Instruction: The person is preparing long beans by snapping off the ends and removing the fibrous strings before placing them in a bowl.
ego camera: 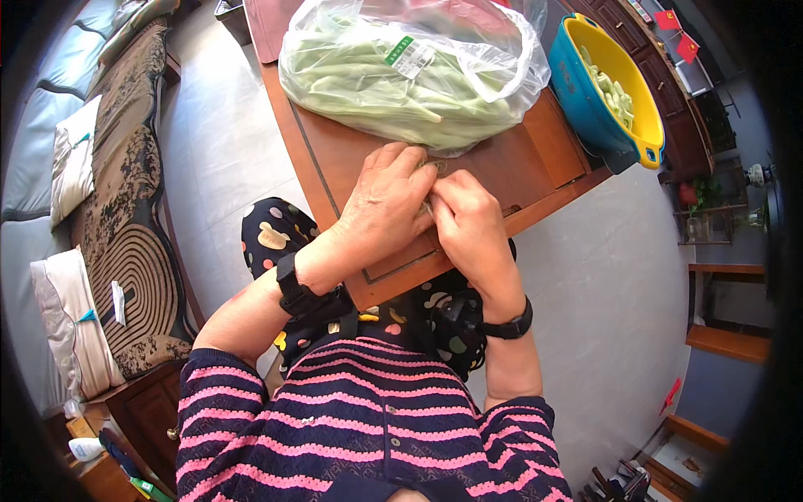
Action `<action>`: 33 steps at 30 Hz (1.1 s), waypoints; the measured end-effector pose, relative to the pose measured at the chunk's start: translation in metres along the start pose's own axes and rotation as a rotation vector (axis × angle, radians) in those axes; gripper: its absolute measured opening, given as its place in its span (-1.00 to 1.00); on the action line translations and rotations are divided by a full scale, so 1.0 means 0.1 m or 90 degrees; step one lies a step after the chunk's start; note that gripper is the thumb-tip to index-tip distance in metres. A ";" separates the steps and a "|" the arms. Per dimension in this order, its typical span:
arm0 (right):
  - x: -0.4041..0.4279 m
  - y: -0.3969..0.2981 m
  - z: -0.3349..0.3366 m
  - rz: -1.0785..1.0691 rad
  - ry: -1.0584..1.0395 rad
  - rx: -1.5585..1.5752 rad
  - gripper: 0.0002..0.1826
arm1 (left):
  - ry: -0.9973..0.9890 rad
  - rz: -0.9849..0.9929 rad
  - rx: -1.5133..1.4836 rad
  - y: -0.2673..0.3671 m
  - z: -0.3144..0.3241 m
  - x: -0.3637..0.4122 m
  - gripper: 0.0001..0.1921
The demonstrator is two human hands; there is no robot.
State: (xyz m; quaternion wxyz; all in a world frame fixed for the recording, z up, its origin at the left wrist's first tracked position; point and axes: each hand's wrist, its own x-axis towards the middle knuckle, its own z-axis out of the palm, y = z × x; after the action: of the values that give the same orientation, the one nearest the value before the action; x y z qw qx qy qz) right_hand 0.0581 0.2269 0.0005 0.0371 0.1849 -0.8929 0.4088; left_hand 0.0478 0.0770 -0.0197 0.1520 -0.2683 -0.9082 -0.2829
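My left hand (389,194) and my right hand (467,213) meet over the near part of the wooden table (376,292). Their fingers are curled closely around a small bunch of thin, pale-green plant strands (441,165), most of it hidden by the fingers. Just beyond my fingertips lies a clear plastic bag (502,94) with a white handle. Many long, pale-green bean pods (370,94) fill it, and a green-and-white label (409,56) bears print.
At the far right table edge stands a blue-and-yellow basin (577,94) with cut green pieces (615,94) inside. A sofa with a patterned cover (135,219) runs along the left. A dark cabinet (627,37) stands beyond the basin. My knees are beneath the table corner.
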 end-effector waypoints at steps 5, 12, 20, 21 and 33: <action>-0.14 0.14 -0.14 0.017 0.137 0.149 -0.83 | -0.006 0.036 0.036 0.01 -0.02 0.01 -0.79; -0.19 0.23 -0.15 0.090 0.232 0.185 -0.86 | 0.099 0.132 0.065 -0.14 0.06 0.17 -0.84; -0.19 0.25 -0.15 0.068 0.223 0.166 -0.87 | 0.227 -0.416 -0.610 -0.19 -0.19 0.15 -0.87; -0.18 0.25 -0.14 0.062 0.217 0.158 -0.88 | 0.215 -0.471 -0.788 -0.19 -0.30 0.15 -0.87; 0.14 -0.23 0.09 -0.015 -0.115 -0.026 -0.76 | 0.327 -0.562 -1.403 -0.37 -0.41 -0.43 -0.89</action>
State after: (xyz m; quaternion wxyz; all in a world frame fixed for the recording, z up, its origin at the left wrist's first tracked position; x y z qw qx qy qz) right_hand 0.0540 0.2028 0.0140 -0.0349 0.2309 -0.8984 0.3721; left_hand 0.0665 0.0094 -0.0217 -0.0914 0.1428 -0.1371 -0.9759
